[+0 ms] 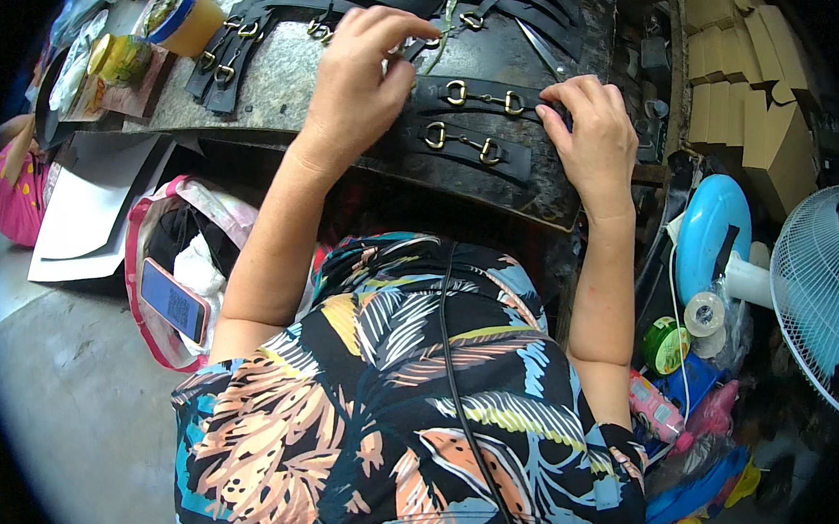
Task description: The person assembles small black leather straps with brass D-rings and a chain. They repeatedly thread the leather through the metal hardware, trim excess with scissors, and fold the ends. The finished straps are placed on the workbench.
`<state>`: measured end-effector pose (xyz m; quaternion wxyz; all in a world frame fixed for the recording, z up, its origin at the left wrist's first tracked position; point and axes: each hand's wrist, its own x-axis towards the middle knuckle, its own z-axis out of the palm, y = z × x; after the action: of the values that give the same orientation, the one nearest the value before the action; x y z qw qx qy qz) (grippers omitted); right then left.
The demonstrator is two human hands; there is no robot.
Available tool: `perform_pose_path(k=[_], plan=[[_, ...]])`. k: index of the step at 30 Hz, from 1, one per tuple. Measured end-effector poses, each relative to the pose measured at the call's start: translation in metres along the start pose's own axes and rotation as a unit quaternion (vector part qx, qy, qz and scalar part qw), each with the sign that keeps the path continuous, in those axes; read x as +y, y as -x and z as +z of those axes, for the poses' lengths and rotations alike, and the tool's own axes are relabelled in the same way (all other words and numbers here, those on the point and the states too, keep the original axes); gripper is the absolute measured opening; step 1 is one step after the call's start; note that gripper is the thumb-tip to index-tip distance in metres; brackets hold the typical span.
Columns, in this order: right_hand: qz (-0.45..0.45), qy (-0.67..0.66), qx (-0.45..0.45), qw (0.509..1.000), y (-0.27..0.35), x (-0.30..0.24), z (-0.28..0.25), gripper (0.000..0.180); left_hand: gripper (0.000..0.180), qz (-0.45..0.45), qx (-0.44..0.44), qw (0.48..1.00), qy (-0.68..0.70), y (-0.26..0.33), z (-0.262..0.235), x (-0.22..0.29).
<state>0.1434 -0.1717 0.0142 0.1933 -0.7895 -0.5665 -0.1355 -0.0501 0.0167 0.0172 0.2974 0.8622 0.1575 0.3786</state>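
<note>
Two black leather straps with brass-coloured horsebit buckles lie side by side at the table's near edge: an upper strap (487,86) and a lower strap (503,157). My right hand (592,138) is at the upper strap's right end, thumb and fingers closed about it. My left hand (358,81) hovers near that strap's left end, index finger stretched out and thumb apart from it, with nothing visible between them. A thin green strip (450,14) runs down the tabletop beside the left fingertips. Past the right hand lies a pointed metal blade (540,48); its lower end is near the fingers.
More buckled black straps (246,35) lie across the back and left of the worktable (286,86). A blue-rimmed jar (186,19) and a yellow jar (120,59) stand at left. A bag with a phone (174,300) hangs below. At right are cardboard boxes (778,140) and a fan (817,286).
</note>
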Motion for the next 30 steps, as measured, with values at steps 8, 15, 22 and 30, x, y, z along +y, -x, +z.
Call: perform_pose_path(k=[8,15,22,30], plan=[[-0.004,-0.013,0.007,1.000,0.000,-0.001,0.000,0.016,0.030,0.050,-0.108,0.958,-0.261,0.015,0.000,0.009],[0.005,-0.019,0.011,1.000,0.001,0.001,0.003,0.017,0.039,0.107,-0.138,0.958,-0.226,-0.001,0.041,0.022],[0.016,-0.072,0.052,0.996,0.001,0.000,0.002,0.018,0.034,0.076,-0.187,0.972,-0.121,-0.021,0.067,0.021],[0.145,-0.536,0.067,0.829,-0.033,-0.005,0.005,0.020,0.025,-0.130,-0.164,0.944,0.254,-0.047,0.053,0.012]])
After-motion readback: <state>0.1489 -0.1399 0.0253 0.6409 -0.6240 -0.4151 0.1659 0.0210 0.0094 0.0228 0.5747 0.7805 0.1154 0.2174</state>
